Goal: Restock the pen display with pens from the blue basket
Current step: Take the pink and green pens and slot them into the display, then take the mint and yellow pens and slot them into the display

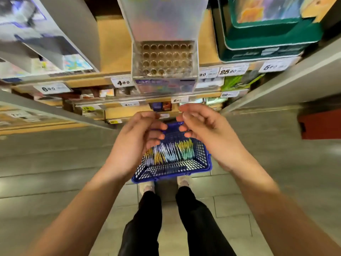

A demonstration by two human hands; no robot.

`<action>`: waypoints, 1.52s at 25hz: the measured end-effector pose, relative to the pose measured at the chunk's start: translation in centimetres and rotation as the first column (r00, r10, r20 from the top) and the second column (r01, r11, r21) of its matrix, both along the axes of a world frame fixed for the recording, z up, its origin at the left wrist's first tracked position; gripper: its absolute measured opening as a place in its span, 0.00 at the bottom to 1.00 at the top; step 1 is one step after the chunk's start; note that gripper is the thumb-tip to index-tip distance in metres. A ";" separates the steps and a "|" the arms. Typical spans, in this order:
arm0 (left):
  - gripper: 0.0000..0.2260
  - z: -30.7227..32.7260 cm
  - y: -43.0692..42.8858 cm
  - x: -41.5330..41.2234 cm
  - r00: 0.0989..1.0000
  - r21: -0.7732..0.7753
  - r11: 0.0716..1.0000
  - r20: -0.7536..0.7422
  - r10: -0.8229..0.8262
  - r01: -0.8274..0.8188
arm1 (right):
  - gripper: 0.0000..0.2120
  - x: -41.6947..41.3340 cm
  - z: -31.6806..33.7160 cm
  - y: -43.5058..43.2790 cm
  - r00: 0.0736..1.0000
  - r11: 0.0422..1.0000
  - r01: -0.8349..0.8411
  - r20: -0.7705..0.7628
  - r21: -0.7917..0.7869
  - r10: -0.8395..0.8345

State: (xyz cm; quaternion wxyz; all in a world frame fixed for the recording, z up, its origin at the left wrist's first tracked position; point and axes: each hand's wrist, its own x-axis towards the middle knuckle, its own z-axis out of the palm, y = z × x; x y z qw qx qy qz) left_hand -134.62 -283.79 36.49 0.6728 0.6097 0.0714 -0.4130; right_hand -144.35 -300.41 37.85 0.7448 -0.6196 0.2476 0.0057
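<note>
Blue plastic lattice forms the basket (171, 170), a rectangular tub with open mesh walls and a thick rim. It lies low in front of your pale shoes (146, 187), its near edge over the toes. Slim pens (171, 154) lie heaped in it in yellow, pale blue, green and white bunches.

The pen display (164, 60) is a clear acrylic stand on the wooden shelf (114, 48) straight ahead of you. Its sloped face is a grid of round holes, with a shimmering, rainbow-tinted panel rising behind and a printed purple strip along the front.

Your left hand (136, 143) and right hand (204, 133) hover over the far end of the basket, palms turned toward each other. The left fingers (156, 134) are loosely curled and so are the right fingers (186, 117), half open, gripping nothing that shows. Motion blur hides whether the tips brush the basket's handle (174, 124), which appears between them.

White price tags (121, 82) run along the shelf edges. Green-edged flat boxes (267, 39) are stacked to the right of the display, and pale printed packs lean to the left. The floor (55, 163) is grey tile with thin joints, and your black trousers (144, 218) fill the bottom of the view.
</note>
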 end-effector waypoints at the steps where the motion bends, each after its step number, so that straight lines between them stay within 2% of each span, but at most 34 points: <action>1: 0.06 -1.4 0.4 -1.2 1.000 0.056 0.998 -0.010 -0.003 0.004 | 0.09 -1.2 -1.7 0.0 0.999 1.000 0.012 -0.048 0.003 -0.012; 4: 0.05 -5.8 1.0 -3.8 0.998 0.149 0.989 -0.061 0.006 0.003 | 0.06 -3.4 -6.9 0.5 0.984 0.999 0.040 -0.176 0.022 -0.035; 7: 0.04 -11.0 0.7 -5.3 0.995 0.235 0.972 -0.101 0.005 0.019 | 0.04 -4.3 -12.9 1.0 0.954 0.999 -0.026 -0.300 -0.027 0.017; 11: 0.04 -19.1 0.5 -6.1 0.991 0.283 0.957 -0.132 -0.033 0.069 | 0.07 -4.6 -21.6 1.7 0.912 0.981 -0.132 -0.406 -0.142 0.064; 14: 0.03 -25.9 1.6 -6.4 0.989 0.287 0.956 -0.144 -0.026 0.066 | 0.03 -5.3 -28.6 2.3 0.894 0.977 -0.149 -0.444 -0.154 0.066; 18: 0.05 -36.8 4.0 -7.2 0.984 0.286 0.957 -0.176 0.006 0.046 | 0.10 -6.6 -38.8 3.8 0.859 0.922 -0.293 -0.493 -0.255 0.137; 21: 0.04 -44.6 4.6 -7.6 0.978 0.286 0.952 -0.200 -0.056 0.113 | 0.13 -7.7 -46.0 4.1 0.779 0.887 -0.363 -0.614 -0.284 0.122; 23: 0.06 -49.3 4.5 -7.8 0.968 0.273 0.947 -0.228 -0.105 0.167 | 0.17 -7.9 -50.6 3.5 0.698 0.817 -0.484 -0.701 -0.314 0.144; 25: 0.07 -53.4 3.7 -7.9 0.961 0.261 0.944 -0.239 -0.137 0.200 | 0.19 -7.5 -54.5 2.2 0.613 0.698 -0.630 -0.770 -0.340 0.178; 27: 0.07 -56.7 2.5 -7.8 0.948 0.285 0.933 -0.287 -0.136 0.220 | 0.19 -6.6 -58.0 0.4 0.518 0.550 -0.749 -0.844 -0.370 0.137; 29: 0.09 -58.9 1.5 -7.7 0.932 0.324 0.901 -0.313 -0.186 0.288 | 0.15 -5.2 -60.9 -1.0 0.432 0.460 -0.812 -0.900 -0.360 0.056; 31: 0.10 -60.7 0.6 -7.4 0.907 0.335 0.852 -0.275 -0.320 0.402 | 0.17 -3.9 -63.6 -1.8 0.400 0.417 -0.828 -0.916 -0.374 -0.028; 34: 0.10 -61.8 0.2 -6.9 0.867 0.325 0.804 -0.172 -0.469 0.499 | 0.14 -2.7 -66.4 -2.0 0.374 0.315 -0.865 -0.921 -0.389 -0.110; 38: 0.11 -62.7 1.3 -6.7 0.769 0.385 0.685 -0.122 -0.627 0.619 | 0.09 -1.9 -68.4 -2.0 0.374 0.298 -0.872 -0.921 -0.389 -0.107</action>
